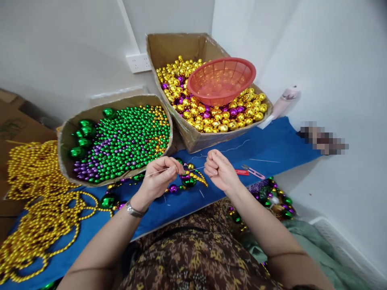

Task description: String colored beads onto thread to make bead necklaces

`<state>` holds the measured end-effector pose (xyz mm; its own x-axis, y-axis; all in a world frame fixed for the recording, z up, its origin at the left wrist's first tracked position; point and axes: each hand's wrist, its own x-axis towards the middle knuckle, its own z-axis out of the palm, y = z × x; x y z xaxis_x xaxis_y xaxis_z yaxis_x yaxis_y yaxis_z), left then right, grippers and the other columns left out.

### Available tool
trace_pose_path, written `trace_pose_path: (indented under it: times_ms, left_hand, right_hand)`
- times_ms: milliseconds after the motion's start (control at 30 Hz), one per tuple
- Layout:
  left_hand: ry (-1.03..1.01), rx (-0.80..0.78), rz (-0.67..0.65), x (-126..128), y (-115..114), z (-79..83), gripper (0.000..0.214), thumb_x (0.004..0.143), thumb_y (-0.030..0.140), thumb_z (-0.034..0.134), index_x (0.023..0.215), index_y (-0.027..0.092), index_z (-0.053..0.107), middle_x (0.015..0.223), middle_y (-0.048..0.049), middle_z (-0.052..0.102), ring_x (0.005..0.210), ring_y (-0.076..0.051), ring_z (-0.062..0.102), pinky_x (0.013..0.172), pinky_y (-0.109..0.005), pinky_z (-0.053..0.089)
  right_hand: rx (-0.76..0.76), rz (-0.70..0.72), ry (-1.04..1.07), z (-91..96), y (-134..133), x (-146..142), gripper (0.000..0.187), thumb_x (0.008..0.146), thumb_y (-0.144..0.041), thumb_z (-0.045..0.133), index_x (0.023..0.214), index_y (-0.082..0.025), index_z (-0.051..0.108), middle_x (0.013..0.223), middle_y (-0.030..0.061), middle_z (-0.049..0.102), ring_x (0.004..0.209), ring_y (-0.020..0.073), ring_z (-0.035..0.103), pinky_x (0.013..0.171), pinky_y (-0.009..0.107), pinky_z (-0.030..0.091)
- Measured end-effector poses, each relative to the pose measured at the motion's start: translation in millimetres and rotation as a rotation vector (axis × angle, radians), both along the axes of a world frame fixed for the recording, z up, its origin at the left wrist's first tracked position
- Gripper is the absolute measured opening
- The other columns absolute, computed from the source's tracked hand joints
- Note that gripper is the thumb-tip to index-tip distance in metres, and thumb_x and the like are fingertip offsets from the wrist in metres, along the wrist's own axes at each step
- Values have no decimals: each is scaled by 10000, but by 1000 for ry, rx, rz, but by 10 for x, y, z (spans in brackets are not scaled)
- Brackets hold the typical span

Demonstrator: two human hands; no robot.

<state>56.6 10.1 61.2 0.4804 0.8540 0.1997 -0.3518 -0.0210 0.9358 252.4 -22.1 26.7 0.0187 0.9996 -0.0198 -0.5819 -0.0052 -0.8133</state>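
Thread (196, 168) drawn between two closed grips

The left grip (160, 179), near the frame's centre, is narrow, thumb and forefinger pinched on the thread. The right grip (220, 171), right of centre, is a curled fist; the thread runs into it, and the fingers hide that end. Between them the thread's long axis is nearly level, rising slightly to the right. It is very fine and hard to trace. A pale line also crosses the left grip, slanting to the lower left; I cannot tell whether it is the same piece.

Just under the thread, a bead string (198, 177) slants to the lower right, one purple bead partly covered by the left fingers. Whether it hangs or rests on the blue tabletop (278, 137) is unclear.

Right of the right grip lie a red tool (242, 172) and pink snips (256, 173). Above left, a small box (65, 141) holds mostly green beads; at upper centre, a big box (202, 141) holds gold balls, some hidden by a red basket (208, 96). Gold chains (36, 237) are cut off at the left edge. Pixelation masks something at right.
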Motion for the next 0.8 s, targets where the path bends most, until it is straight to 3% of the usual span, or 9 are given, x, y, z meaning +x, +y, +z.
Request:
trace_pose_path:
  times_ms: [100, 200, 333, 467, 633, 700, 800]
  left_hand:
    - [77, -3, 27, -7, 31, 46, 217, 760, 307, 728, 678, 139, 617, 744, -60, 665, 509, -80, 485, 437, -207, 347]
    - [117, 57, 6, 51, 78, 176, 182, 787, 313, 704, 740, 145, 650, 815, -71, 683, 571, -99, 546, 471, -215, 416]
    - [146, 145, -25, 149, 129, 388, 183, 805, 316, 692, 758, 145, 647, 767, -61, 679, 561, -103, 563, 478, -225, 441]
    - [180, 231, 14, 172, 133, 639, 223, 801, 344, 700, 733, 149, 617, 722, -45, 671, 493, -78, 510, 426, -211, 386]
    - [201, 293, 49, 72, 73, 913, 217, 773, 326, 735, 716, 156, 613, 692, -40, 648, 592, -123, 577, 449, -213, 387]
    - [200, 301, 48, 20, 59, 910, 194, 776, 299, 733, 715, 156, 617, 694, -48, 649, 628, -137, 593, 463, -217, 388]
    - [247, 290, 21, -39, 63, 777, 184, 799, 297, 704, 712, 152, 630, 669, -49, 642, 567, -121, 556, 461, -230, 391]
  right_hand:
    - [155, -3, -509, 31, -52, 55, 281, 897, -510, 516, 848, -233, 507, 556, -77, 315, 465, 87, 294, 494, 225, 296]
    - [461, 35, -1192, 151, -29, 110, 259, 959, -401, 407, 1017, -214, 576, 691, -5, 492, 619, 139, 442, 637, 285, 377]
    - [830, -70, -1750, 343, 123, 167, 355, 987, -305, 314, 834, -162, 602, 740, 55, 500, 698, 170, 426, 649, 318, 348]
    - [988, -96, -1881, 658, 307, 226, 400, 985, -312, 314, 667, -185, 520, 670, 31, 433, 675, 158, 382, 647, 327, 331]
    - [1016, 32, -1734, 1039, 447, 246, 419, 971, -385, 341, 622, -193, 470, 645, 7, 372, 706, 142, 391, 702, 337, 354]
    - [1016, 78, -1670, 1052, 467, 238, 428, 966, -406, 346, 616, -193, 467, 645, 7, 372, 714, 142, 396, 711, 345, 357]
    - [1055, 134, -1697, 927, 468, 227, 403, 968, -355, 344, 614, -199, 457, 639, 11, 381, 684, 140, 379, 685, 346, 348]
